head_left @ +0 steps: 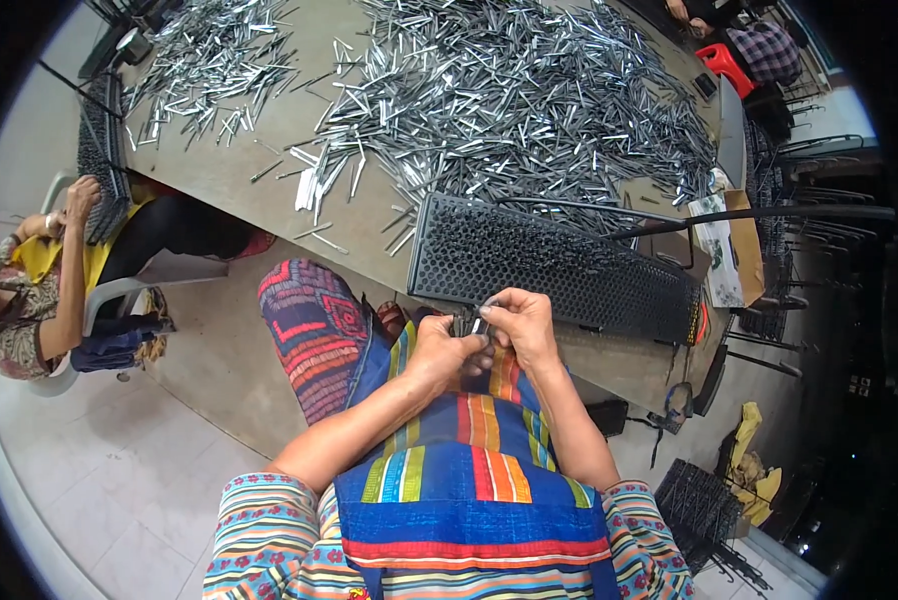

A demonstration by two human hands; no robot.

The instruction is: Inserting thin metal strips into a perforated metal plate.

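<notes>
In front of my lap, my left hand [443, 352] is closed round a small bunch of thin dark strips [463, 322], whose tops stick out above the fingers. Right beside it, my right hand [525, 326] pinches one short, shiny strip [480, 325] between thumb and fingertips. The two hands almost touch. Just beyond them a long black tray [449, 265] full of round holes lies slantwise on the table edge. Small dark pieces stand in many of its holes, mostly toward the middle and right.
A wide heap of loose metallic strips [529, 100] covers the far table, with a smaller pile [219, 65] to the left. An opened carton [734, 250] sits by the tray's right end. At the left, a seated person [39, 290] works at another black tray [99, 150]. Wire racks [769, 240] stand right.
</notes>
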